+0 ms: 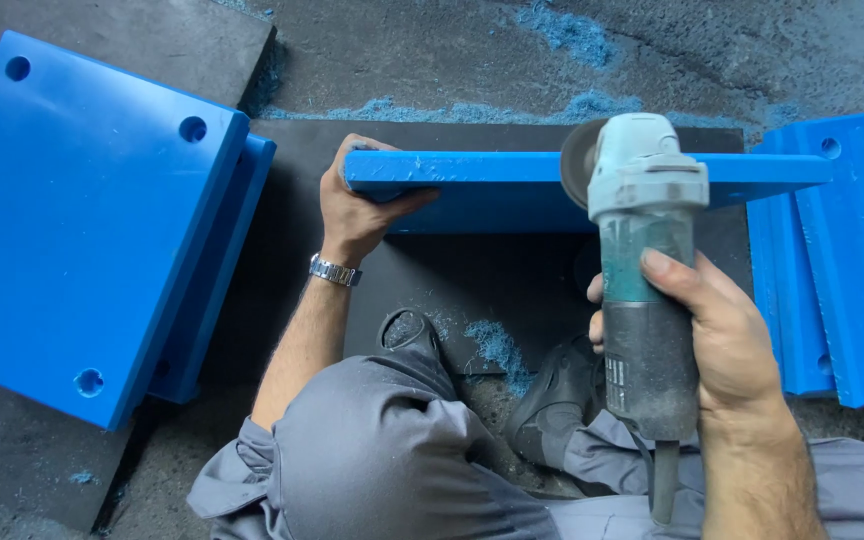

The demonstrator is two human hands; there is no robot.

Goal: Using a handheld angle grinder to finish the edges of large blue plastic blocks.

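Blue slab: thick plastic board standing on its long edge on a dark mat, running left to right in front of the squatting person; top edge faces the camera.
Left hand: clasped over the slab's left end, thumb on the near face, fingers curled over the top edge, bracing it upright. Metal wristwatch on that wrist.
Right hand: clenched around the barrel of an angle grinder, thumb laid along the top of the body.
Grinder disc: at the slab's top edge, right of the middle; appears to touch it, though contact is hard to confirm.
Step in hand: judged to be dressing or trimming the slab's top edge, mid-pass. Blue shavings on the mat and on the ground behind fit that.
Next move calls for: a steady brace from the left hand, a level disc, and fingers kept well apart from the disc's path.
Nearby: stacked blue plates with holes at left; more blue pieces at right.
Hidden: far face of the slab, most of the disc behind the grinder head, whether the disc spins, cord cut off at the bottom edge.
Shoes: dark, partly covered by grey trouser knees.
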